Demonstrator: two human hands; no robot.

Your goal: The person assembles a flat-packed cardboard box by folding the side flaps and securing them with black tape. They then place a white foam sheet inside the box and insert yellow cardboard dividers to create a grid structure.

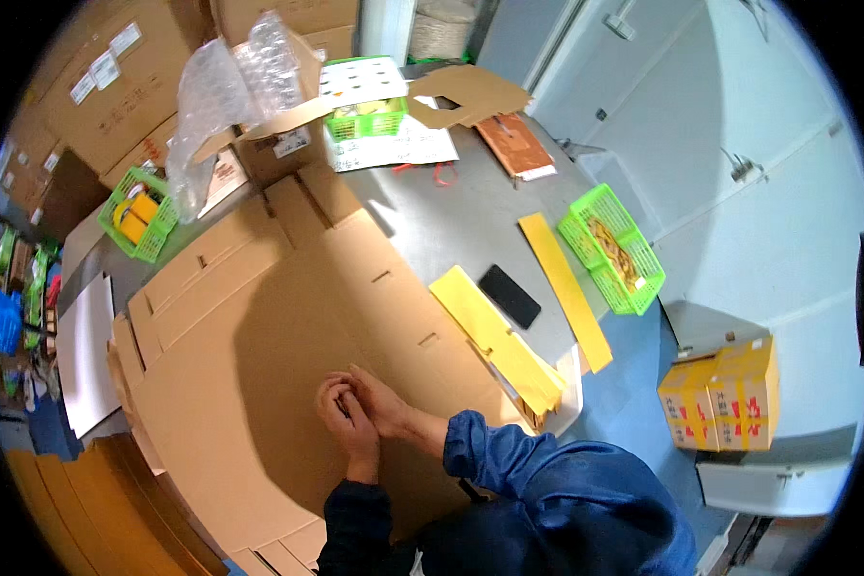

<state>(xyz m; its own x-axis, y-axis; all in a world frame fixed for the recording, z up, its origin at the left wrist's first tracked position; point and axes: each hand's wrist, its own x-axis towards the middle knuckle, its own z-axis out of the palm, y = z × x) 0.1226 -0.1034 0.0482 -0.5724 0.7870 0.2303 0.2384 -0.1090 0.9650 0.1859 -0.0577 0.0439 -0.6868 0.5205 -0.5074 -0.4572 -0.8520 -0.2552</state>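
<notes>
My left hand (351,430) and my right hand (382,401) are together above a large flattened cardboard box (192,374), both with fingers curled. The right hand lies against the left at the fingers. A small dark spot shows between them, too little to tell what it is. Beneath the hands the cardboard spreads over most of the grey table (403,221), its slots and flaps lying flat. To the right of the hands, long yellow strips (494,336) lie stacked along the cardboard's edge.
A black phone (510,296) and a single yellow strip (566,293) lie right of the cardboard. Green baskets (634,300) stand at the table's edges. Bubble wrap (211,91) sits in an open carton at the back. Taped cartons (720,398) stand at the right.
</notes>
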